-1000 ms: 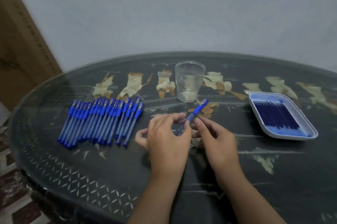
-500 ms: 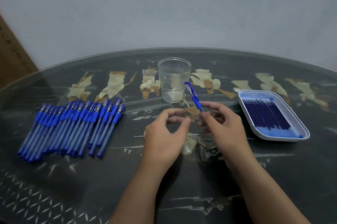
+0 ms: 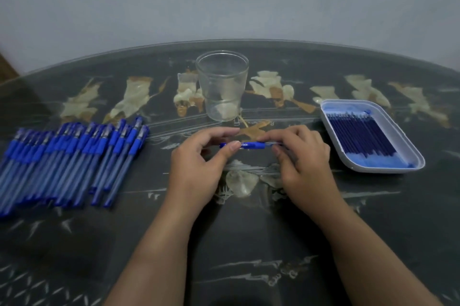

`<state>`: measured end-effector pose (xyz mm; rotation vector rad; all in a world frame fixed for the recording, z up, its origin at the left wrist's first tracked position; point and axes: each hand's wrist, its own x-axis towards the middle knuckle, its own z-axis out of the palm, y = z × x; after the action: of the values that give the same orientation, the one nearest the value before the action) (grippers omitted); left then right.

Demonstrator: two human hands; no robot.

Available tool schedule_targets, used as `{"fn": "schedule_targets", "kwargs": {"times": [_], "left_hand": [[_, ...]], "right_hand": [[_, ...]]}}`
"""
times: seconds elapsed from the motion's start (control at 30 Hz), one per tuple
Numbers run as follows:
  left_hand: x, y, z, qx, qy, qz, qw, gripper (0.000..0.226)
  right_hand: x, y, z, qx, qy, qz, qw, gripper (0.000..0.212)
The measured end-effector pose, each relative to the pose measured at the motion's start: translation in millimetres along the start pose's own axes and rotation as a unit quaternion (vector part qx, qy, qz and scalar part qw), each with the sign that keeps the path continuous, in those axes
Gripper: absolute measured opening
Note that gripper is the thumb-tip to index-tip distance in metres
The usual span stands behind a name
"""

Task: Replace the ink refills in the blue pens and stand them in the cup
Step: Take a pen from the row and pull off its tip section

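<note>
One blue pen (image 3: 251, 145) lies level between my two hands, above the dark table. My left hand (image 3: 199, 171) pinches its capped left end with thumb and fingers. Its clear barrel on the right is pinched by my right hand (image 3: 302, 166). Behind the hands stands a clear plastic cup (image 3: 222, 85), upright, with no pens in it. A row of several blue capped pens (image 3: 67, 161) lies side by side at the left. To the right, a white tray (image 3: 413, 156) holds several dark blue refills (image 3: 361, 135).
The round dark table (image 3: 239, 243) has a glass top with pale leaf-like patterns. A grey wall rises just behind its far edge. A brown board shows at the far left edge.
The pen was tilted upright in my right hand near the cup; now it lies level with both hands pinching its ends. The camera has moved closer and shifted left.
</note>
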<state>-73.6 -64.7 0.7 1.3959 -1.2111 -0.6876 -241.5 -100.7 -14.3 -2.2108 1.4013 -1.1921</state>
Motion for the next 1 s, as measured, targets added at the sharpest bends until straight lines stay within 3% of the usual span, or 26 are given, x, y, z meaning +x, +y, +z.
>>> {"fn": "schedule_targets", "kwargs": {"times": [0.23,0.5,1.0], "left_hand": [[-2.0,0.5,0.3,0.003,-0.003,-0.016,1.0,0.014],[-1.2,0.9,0.3,0.008,-0.021,-0.016,1.0,0.019],[-4.9,3.6,3.5,0.042,0.017,-0.044,0.998,0.016]], "right_hand": [[-1.2,-5.3,-2.4,-0.015,-0.014,-0.003,1.0,0.022],[-0.5,-0.8,0.7,-0.025,0.011,-0.009,1.0,0.02],[-0.8,-2.9,5.5,-0.011,0.033,-0.009,0.999,0.017]]}}
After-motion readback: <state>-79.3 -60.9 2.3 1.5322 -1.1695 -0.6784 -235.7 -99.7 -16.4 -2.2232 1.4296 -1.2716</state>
